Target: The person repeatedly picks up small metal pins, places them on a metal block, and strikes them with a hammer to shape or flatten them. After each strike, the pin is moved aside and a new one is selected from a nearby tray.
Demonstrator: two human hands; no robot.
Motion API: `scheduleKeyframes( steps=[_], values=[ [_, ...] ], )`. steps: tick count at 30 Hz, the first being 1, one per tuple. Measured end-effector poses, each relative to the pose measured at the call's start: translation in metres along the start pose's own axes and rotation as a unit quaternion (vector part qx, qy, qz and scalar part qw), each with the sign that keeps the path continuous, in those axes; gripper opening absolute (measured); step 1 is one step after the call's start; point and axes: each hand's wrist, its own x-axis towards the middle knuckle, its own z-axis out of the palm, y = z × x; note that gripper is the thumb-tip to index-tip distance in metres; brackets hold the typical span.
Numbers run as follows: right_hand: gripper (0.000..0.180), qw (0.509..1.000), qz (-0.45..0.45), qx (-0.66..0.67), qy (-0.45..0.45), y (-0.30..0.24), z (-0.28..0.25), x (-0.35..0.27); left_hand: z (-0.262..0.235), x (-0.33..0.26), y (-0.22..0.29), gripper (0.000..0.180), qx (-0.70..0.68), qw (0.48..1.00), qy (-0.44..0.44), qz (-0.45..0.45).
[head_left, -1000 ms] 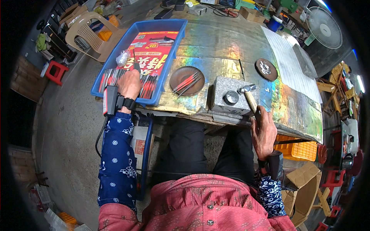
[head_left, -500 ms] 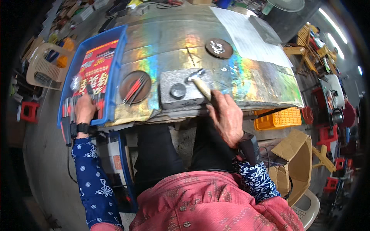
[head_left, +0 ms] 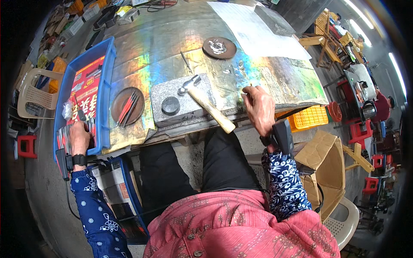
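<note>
My left hand point(head_left: 80, 138) is inside the near end of a blue plastic tray point(head_left: 108, 86), fingers curled down among thin red and grey rods point(head_left: 63, 139); what they grip is hidden. A short dark piece point(head_left: 81, 115) shows just beyond its fingers. My right hand point(head_left: 260, 108) is over the table's front edge, fingers loosely bent, apart from any tool. To its left a hammer point(head_left: 206, 105) with a pale wooden handle rests on a grey stone block point(head_left: 193, 92), the handle overhanging the near edge. A dark round disc point(head_left: 171, 105) sits on the block's left.
A brown dish point(head_left: 116, 107) holds red and dark thin tools. Another dish point(head_left: 232, 50) holds silvery pieces. A thin rod point(head_left: 186, 62) lies behind the block, white paper point(head_left: 258, 30) at the back right. A cardboard box point(head_left: 322, 163) and yellow crate point(head_left: 309, 119) are below right.
My right hand has let go of the hammer's handle and moved right; the hammer now lies on the block. My left hand stays in the tray. The whole view has shifted.
</note>
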Motion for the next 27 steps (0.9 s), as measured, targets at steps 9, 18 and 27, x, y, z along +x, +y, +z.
scheduleKeyframes(
  steps=[9, 18, 27],
  values=[
    [0.013, 0.994, -0.009, -0.086, -0.064, 0.039, 0.026, 0.021, 0.001, 0.0, -0.005, 0.009, -0.041, 0.998, -0.036, -0.038],
    [0.01, 0.983, -0.056, -0.146, -0.095, 0.047, 0.036, 0.03, -0.009, -0.012, 0.009, 0.012, -0.177, 0.976, 0.126, -0.033],
    [0.009, 0.983, -0.052, -0.139, -0.107, 0.043, 0.028, 0.035, -0.048, -0.042, 0.096, 0.013, -0.589, 0.804, 0.076, 0.024]
  ],
)
